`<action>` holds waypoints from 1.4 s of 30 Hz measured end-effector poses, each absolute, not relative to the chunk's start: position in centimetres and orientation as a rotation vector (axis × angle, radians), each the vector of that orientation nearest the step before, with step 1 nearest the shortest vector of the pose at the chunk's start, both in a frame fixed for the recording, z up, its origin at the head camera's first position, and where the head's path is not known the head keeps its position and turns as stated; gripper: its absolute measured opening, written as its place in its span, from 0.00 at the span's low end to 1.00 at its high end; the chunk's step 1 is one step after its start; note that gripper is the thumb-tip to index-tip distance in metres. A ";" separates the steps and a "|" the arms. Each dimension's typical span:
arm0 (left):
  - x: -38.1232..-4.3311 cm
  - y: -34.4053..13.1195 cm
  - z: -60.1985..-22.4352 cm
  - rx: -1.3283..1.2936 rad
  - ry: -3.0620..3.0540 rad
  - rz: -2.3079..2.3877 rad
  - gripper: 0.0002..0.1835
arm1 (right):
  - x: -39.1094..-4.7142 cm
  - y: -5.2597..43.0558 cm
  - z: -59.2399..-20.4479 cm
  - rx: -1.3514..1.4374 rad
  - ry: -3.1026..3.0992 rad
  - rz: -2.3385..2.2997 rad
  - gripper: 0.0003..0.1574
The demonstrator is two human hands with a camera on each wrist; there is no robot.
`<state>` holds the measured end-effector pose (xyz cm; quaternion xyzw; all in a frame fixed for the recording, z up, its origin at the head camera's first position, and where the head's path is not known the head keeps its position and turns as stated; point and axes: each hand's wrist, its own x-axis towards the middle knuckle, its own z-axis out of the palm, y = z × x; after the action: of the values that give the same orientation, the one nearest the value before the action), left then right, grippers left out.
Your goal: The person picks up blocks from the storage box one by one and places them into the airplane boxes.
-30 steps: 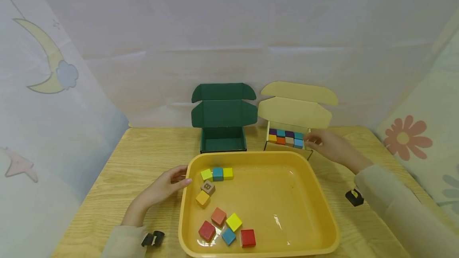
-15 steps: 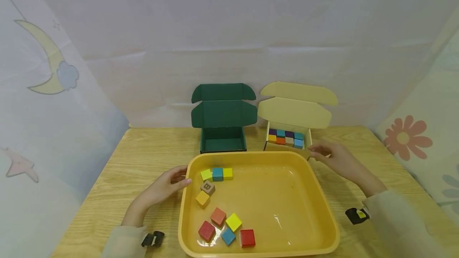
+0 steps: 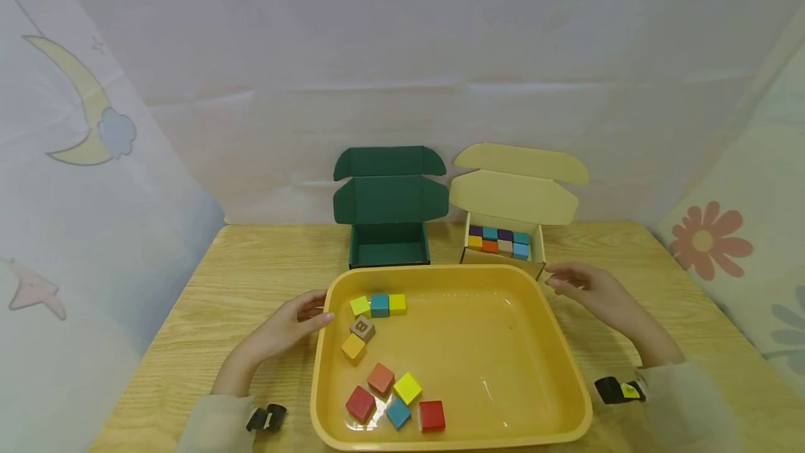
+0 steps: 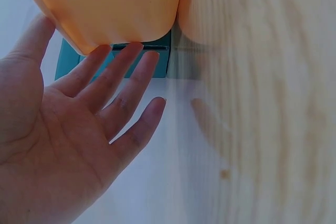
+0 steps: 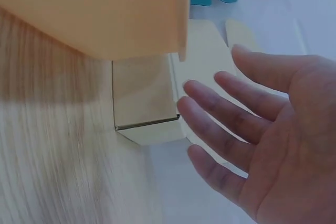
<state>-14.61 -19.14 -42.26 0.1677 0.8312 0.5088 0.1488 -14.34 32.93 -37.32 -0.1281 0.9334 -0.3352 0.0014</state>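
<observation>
A yellow-orange tray (image 3: 490, 341) stands on the table with several coloured wooden cubes in its left half, among them a red cube (image 3: 432, 416) and a cube marked B (image 3: 362, 328). My left hand (image 3: 286, 331) rests at its left rim, thumb on the edge. In the left wrist view the fingers of the left hand (image 4: 89, 114) lie loosely spread by the outer wall. My right hand (image 3: 591, 292), relaxed and holding nothing, hovers off the tray's far right corner, beside the cream cardboard box (image 3: 537, 243). Two rows of cubes (image 3: 497, 241) sit in that box.
A green cardboard box (image 3: 390, 254) with its lid raised stands behind the tray, left of the cream one. Its visible inside shows no cubes. A pale printed cloth (image 3: 402, 54) hangs behind the wooden table (image 3: 239, 264).
My right hand has drawn back from the cream box's right side toward me and slightly right, its fingers loosening. The left hand has stayed at the rim, and the cubes have not moved.
</observation>
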 end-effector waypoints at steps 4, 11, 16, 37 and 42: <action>-14.6 -19.3 -42.1 0.465 2.413 1.438 0.31 | -14.1 33.0 -37.9 -0.449 2.878 -1.097 0.27; -14.3 -19.5 -41.4 0.410 2.530 1.405 0.36 | -13.8 32.7 -39.2 -0.484 2.749 -1.178 0.32; -14.0 -19.2 -40.8 0.435 2.651 1.343 0.37 | -13.8 32.4 -39.5 -0.526 2.720 -1.175 0.34; -14.4 -12.3 -33.6 1.148 2.805 0.551 0.22 | -14.0 32.9 -39.4 -0.618 2.625 -1.164 0.28; -14.3 -10.9 -32.6 1.281 2.728 0.373 0.21 | -13.8 32.9 -39.1 -0.585 2.600 -1.173 0.28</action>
<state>-14.29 -10.89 -32.56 0.4212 0.8971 0.1227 0.0522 -13.83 32.92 -39.12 -0.1997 0.8870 -0.4003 0.1146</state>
